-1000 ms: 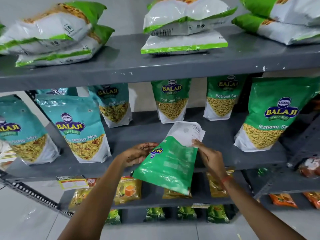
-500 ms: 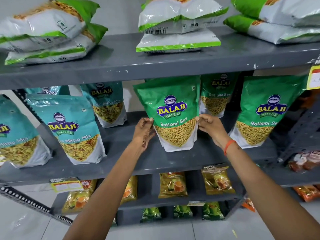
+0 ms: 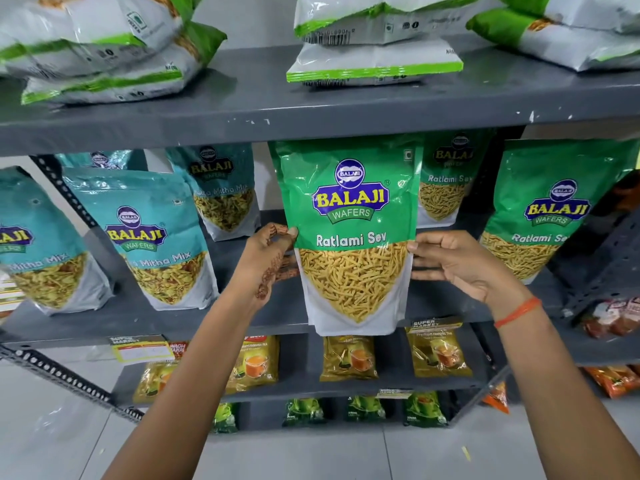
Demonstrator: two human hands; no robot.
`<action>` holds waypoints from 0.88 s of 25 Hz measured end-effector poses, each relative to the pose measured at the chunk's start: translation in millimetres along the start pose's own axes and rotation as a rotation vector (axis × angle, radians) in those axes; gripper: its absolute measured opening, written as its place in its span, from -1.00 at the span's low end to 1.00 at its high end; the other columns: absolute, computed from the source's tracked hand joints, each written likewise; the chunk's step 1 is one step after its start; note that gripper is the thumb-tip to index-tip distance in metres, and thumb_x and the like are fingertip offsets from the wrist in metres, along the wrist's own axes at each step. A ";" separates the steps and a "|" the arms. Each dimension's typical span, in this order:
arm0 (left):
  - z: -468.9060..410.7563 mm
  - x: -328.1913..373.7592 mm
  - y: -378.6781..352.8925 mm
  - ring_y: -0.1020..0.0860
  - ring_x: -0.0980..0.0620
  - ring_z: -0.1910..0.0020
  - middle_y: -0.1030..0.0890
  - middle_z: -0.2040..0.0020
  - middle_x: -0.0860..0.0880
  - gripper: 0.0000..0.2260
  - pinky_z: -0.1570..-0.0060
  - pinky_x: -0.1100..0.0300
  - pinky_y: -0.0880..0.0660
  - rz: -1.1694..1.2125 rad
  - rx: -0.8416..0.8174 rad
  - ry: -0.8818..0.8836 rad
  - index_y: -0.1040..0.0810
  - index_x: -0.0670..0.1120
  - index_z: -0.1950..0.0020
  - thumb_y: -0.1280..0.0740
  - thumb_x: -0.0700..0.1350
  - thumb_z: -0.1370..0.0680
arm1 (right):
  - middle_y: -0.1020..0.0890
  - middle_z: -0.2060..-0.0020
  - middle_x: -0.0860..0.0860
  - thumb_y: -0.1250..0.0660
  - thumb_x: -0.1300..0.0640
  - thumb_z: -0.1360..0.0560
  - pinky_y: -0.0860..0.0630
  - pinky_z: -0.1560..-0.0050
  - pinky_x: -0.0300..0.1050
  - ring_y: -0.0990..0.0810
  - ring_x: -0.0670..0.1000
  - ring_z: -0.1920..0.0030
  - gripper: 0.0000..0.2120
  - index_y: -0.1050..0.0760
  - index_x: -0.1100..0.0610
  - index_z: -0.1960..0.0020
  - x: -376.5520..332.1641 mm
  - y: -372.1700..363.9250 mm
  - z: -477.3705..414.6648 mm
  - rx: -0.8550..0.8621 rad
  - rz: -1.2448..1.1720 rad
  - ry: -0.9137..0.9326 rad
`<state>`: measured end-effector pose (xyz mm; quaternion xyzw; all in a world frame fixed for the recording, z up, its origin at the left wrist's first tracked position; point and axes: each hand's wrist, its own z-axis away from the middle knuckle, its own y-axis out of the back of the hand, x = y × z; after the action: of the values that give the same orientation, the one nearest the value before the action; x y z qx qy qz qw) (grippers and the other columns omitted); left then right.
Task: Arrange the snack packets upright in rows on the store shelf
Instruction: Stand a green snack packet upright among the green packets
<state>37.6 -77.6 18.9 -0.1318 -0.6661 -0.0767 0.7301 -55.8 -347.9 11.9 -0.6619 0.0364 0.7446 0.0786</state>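
A green snack packet (image 3: 349,233) marked "Balaji Wafers Ratlami Sev" stands upright, front facing out, at the front edge of the grey middle shelf (image 3: 173,320) (its white base overlaps the shelf lip). Two more green packets (image 3: 446,181) (image 3: 550,209) stand upright behind and right; teal packets (image 3: 152,237) stand in rows left.

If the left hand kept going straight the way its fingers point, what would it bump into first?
The left hand points up and to the right, and its fingertips already touch the left edge of the green packet held by both hands. So it would probably just push into that packet; what stands behind it is hidden.
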 end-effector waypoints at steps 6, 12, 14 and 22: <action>-25.9 -22.3 3.8 -0.53 0.03 0.25 -0.56 0.17 -0.04 -0.85 0.24 0.16 -0.53 0.088 0.119 -0.023 -0.40 -0.07 0.16 -0.16 -0.17 -0.61 | -0.67 0.03 0.13 -0.25 0.29 -0.54 -0.57 -0.15 -0.04 -0.64 0.02 0.01 -0.87 -0.56 0.23 -0.02 25.5 -37.3 -37.6 0.093 0.066 0.112; -49.2 -53.8 5.2 -0.52 -0.10 0.04 -0.56 0.07 -0.12 -0.83 -0.08 -0.08 -0.51 0.018 0.236 -0.030 -0.41 -0.02 0.15 -0.14 -0.14 -0.62 | -0.62 0.00 0.21 -0.17 0.31 -0.57 -0.55 -0.14 -0.01 -0.62 -0.06 0.11 -0.83 -0.54 0.26 -0.01 56.7 -64.3 -66.4 0.202 0.061 0.117; -50.9 -56.1 6.9 -0.53 -0.15 -0.02 -0.55 0.02 -0.19 -0.86 -0.12 -0.14 -0.49 -0.057 0.230 -0.049 -0.43 -0.07 0.09 -0.13 -0.11 -0.62 | -0.63 0.03 0.18 -0.17 0.31 -0.57 -0.55 -0.13 0.01 -0.64 0.02 0.08 -0.83 -0.55 0.26 0.01 61.1 -64.7 -69.1 0.225 0.057 0.108; 3.4 -60.8 -52.0 0.09 0.04 -0.54 0.14 -0.53 0.03 -0.47 -0.51 0.16 0.16 -0.742 0.262 -0.691 0.17 -0.06 -0.51 -0.05 -0.07 -0.64 | -0.52 -0.27 0.13 -0.13 0.19 -0.59 -0.39 -0.32 -0.06 -0.43 0.03 -0.30 -0.69 -0.37 0.20 -0.32 47.0 -79.9 -50.3 0.637 0.491 0.648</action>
<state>13.3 -130.0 -36.6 0.1879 -0.8741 -0.1984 0.4017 1.5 -273.9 -36.7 -0.7738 0.4382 0.4497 0.0838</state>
